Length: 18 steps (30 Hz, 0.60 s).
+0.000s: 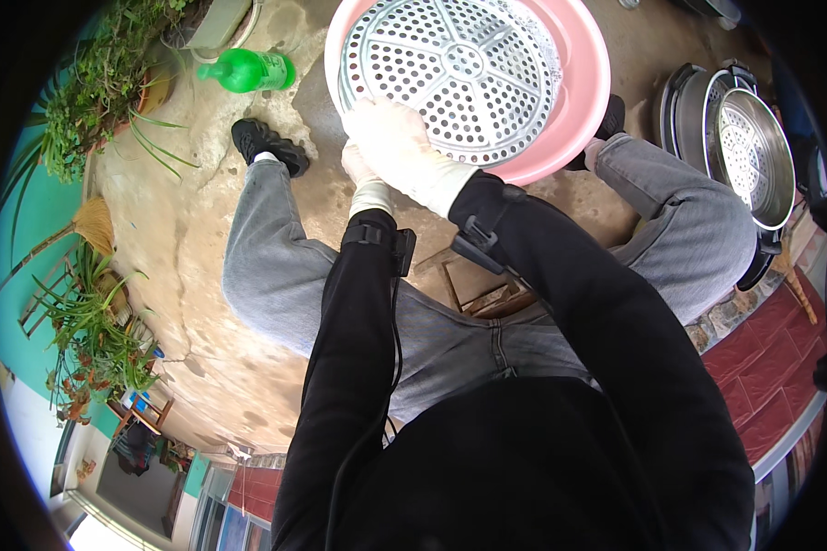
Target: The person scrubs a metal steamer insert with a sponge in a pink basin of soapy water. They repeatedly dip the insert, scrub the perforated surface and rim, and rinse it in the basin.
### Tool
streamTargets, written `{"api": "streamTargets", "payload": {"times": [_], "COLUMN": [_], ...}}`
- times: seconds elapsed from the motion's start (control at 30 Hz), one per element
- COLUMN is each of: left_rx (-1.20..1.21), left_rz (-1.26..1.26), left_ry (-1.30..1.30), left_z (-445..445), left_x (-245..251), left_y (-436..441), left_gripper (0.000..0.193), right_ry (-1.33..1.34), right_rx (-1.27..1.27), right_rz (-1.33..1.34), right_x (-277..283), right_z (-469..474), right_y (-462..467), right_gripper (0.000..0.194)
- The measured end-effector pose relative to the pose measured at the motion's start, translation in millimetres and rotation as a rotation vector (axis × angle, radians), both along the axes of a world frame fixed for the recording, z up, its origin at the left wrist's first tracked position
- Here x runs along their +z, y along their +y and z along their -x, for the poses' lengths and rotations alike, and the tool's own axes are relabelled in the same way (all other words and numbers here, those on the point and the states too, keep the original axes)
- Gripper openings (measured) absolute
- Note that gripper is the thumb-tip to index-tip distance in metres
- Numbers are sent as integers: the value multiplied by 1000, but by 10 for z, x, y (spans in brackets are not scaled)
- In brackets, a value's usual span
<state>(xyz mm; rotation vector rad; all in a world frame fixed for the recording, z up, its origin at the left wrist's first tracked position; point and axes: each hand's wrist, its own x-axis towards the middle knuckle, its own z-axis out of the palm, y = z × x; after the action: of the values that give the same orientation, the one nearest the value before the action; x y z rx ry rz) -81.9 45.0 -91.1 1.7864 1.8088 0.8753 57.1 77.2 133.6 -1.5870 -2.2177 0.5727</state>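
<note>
A round perforated metal steamer tray [465,60] lies tilted in a pink plastic basin [589,82] on the ground before me. My right hand [393,134], in a whitish glove, is curled over the tray's near left rim. Just below it is my left hand [360,165], gloved too and close against the right one. The right hand hides most of the left hand's fingers, so their grip is unclear. Pale, sudsy-looking liquid shows along the tray's right side in the basin.
A green plastic bottle [248,70] lies on its side left of the basin. To the right, metal steamer pots [751,148] lean together, a perforated tray showing inside one. Potted plants [89,103] and a straw broom [93,226] line the left wall. My knees flank the basin's near side.
</note>
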Motion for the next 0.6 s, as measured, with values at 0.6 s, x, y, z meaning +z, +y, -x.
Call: {"api": "streamTargets", "payload": {"times": [0.6], "left_rx": [171], "left_rz": [417], "left_ry": [260], "left_z": [-179], "left_x": [641], "left_y": [111], "left_gripper": [42], "right_ry": [67], "right_rx": [74], "right_rz": [208], "right_x": [23], "right_z": [-657], "right_y": [-526], "right_gripper": [38]}}
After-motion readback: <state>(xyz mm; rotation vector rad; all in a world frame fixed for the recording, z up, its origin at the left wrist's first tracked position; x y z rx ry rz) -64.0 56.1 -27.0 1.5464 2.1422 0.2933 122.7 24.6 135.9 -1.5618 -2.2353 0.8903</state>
